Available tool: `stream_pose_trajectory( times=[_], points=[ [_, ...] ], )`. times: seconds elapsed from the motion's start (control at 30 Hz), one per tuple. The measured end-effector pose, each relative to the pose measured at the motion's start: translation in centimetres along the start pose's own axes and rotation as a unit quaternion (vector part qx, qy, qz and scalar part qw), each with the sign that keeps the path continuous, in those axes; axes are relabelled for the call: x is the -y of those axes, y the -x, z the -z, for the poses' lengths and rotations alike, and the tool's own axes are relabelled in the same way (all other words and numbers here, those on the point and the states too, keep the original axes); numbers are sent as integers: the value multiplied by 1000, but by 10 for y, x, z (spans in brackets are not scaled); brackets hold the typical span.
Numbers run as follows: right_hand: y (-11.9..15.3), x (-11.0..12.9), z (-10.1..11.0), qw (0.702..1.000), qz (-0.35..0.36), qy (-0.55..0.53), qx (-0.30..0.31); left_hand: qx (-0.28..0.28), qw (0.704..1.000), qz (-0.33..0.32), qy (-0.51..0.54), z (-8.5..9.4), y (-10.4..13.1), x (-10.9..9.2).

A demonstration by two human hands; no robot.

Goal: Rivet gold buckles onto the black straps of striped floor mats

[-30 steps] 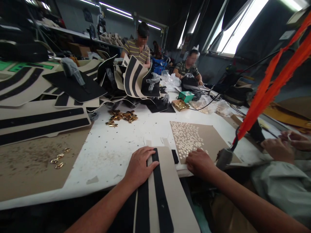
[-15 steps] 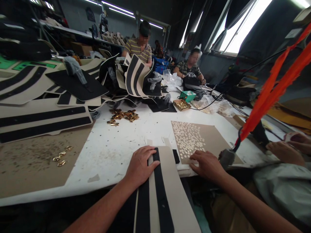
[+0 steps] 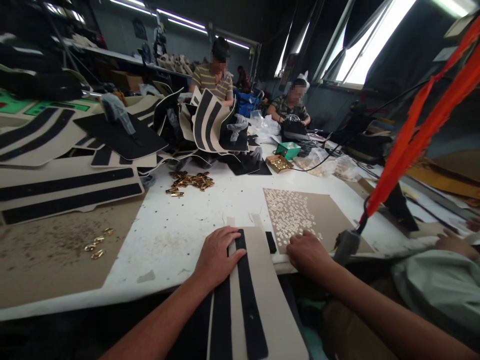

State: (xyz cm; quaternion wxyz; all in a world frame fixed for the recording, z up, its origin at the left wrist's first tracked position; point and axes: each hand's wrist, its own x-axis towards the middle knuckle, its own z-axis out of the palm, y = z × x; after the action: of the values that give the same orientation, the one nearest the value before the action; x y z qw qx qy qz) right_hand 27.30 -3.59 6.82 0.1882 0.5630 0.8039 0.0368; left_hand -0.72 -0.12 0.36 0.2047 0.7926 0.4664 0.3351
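Note:
My left hand [image 3: 218, 255] grips a beige panel with black stripes [image 3: 268, 295] near its far end. Its thumb and fingers press on the black strip. The panel hangs over the table's front edge toward me. My right hand [image 3: 308, 254] is at the near edge of a brown board [image 3: 328, 212] scattered with small pale rings [image 3: 287, 212]. Its fingers are curled together, and whatever they hold is hidden. Between the panel and the board lies a small black piece [image 3: 270, 242].
Gold metal fittings [image 3: 191, 181] lie in a heap on the white table [image 3: 168, 220]. Striped panels [image 3: 71, 192] are piled at left. A grey tool head [image 3: 347, 245] with orange cloth [image 3: 397, 160] hangs near my right forearm. Co-workers [image 3: 214, 77] sit beyond; another's sleeve [image 3: 435, 280] is at right.
My right hand has shifted slightly left, and its fingers have drawn together. The left hand keeps its place on the panel. The neighbour's hand at right has moved farther right.

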Motion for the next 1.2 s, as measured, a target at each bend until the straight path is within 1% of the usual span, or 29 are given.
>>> stream_pose_trajectory(
  times=[0.1, 0.17, 0.23, 0.33, 0.4, 0.47, 0.5, 0.57, 0.63, 0.73, 0.8, 0.87, 0.97, 1.07, 1.13, 1.2],
  points=[
    [-3, 7, 3, 1000, 14, 1, -17, -13, 1000, 10, 12, 2, 7, -1],
    [-5, 10, -3, 999, 20, -5, -43, -10, 999, 26, 29, 2, 12, 0],
    [-8, 8, -20, 997, 19, -27, -73, -4, 999, 26, 27, 0, 15, 2],
    [-12, 0, -57, 988, 7, -66, -138, -15, 999, 32, -2, 0, 18, 5],
    [-11, -7, -79, 980, -5, -91, -178, -16, 999, 38, -12, 1, 19, 2],
    [-8, -11, -93, 972, -13, -113, -207, -2, 999, 42, -30, 4, 20, -2],
    [-7, -12, -96, 969, -16, -121, -217, 6, 998, 41, -41, 6, 20, -4],
    [-4, -13, -92, 966, -21, -124, -227, 12, 998, 36, -59, 8, 18, -7],
    [0, -14, -79, 967, -38, -114, -224, 4, 998, 32, -58, 8, 17, -8],
    [13, -21, -54, 964, -91, -115, -221, 2, 999, 27, -29, 5, 13, -7],
    [24, -29, -48, 951, -129, -162, -228, 4, 1000, 21, -7, 2, 8, -3],
    [34, -35, -55, 933, -150, -216, -247, -5, 1000, 5, -12, -1, 3, 2],
    [48, -35, -78, 915, -142, -261, -272, 1, 1000, -5, -19, -4, -1, 6],
    [53, -30, -95, 909, -124, -262, -299, 5, 1000, -6, -25, -4, -1, 6],
    [50, -27, -98, 909, -108, -250, -315, 3, 1000, -7, -29, -3, 0, 6],
    [46, -25, -96, 917, -94, -228, -315, 2, 1000, -8, -30, -3, 1, 6]
  ],
)
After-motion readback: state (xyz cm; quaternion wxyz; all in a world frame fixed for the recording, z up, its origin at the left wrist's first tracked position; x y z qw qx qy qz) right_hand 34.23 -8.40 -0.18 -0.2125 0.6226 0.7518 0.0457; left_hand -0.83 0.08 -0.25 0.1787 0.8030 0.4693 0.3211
